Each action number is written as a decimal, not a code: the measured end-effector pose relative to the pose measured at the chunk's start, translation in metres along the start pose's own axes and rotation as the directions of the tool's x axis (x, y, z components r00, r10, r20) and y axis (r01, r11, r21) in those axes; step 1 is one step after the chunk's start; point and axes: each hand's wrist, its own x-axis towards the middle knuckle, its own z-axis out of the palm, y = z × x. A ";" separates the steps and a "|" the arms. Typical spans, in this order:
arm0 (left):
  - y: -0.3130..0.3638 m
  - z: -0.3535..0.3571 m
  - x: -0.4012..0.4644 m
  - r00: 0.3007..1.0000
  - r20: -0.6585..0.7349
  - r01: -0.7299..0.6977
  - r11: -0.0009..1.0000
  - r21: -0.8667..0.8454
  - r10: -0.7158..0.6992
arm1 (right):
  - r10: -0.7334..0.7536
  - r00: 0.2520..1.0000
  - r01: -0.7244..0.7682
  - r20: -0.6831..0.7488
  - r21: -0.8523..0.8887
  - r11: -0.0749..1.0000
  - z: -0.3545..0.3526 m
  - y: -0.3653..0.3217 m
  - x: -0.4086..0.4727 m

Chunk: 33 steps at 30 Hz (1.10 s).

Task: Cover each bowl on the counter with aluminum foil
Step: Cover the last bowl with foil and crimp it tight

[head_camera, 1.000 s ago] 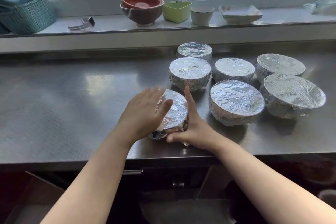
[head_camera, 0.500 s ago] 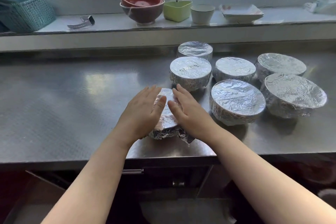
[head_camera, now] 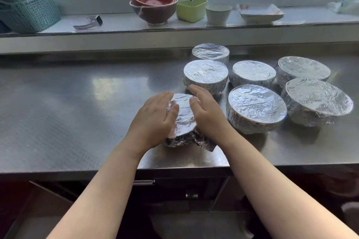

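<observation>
Head view, from left to right: a teal basket (head_camera: 33, 15) and a watch (head_camera: 88, 23) sit on the windowsill (head_camera: 120, 23). Down on the steel counter (head_camera: 68, 103), the left hand (head_camera: 153, 118) lies with straight fingers against the left side of a foil-wrapped bowl (head_camera: 183, 116) near the front edge. The right hand (head_camera: 207, 114), fingers also straight, presses the bowl's right side. Loose foil (head_camera: 206, 142) crumples out at its base. To the right stand six more foil-covered bowls (head_camera: 256, 105), clustered close together.
</observation>
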 end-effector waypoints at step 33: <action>-0.006 0.001 0.004 0.999 0.013 -0.042 0.999 0.029 0.042 | 0.267 0.947 -0.319 0.180 0.632 0.706 0.002 0.020 -0.009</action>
